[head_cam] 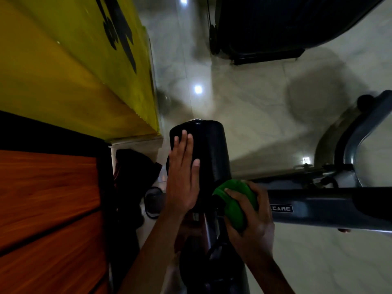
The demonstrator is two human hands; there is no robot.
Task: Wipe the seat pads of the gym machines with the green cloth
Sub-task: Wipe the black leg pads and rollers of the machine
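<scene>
Two bare forearms, left hand (183, 172), right hand (253, 217), no sleeves visible

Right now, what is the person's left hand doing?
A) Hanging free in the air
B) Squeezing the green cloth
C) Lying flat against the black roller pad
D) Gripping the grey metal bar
C: the left hand lies with straight fingers flat on the black pad, while the right hand holds the green cloth.

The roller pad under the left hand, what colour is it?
Black; the roller pad shows clearly in the head view, under the left hand.
</scene>
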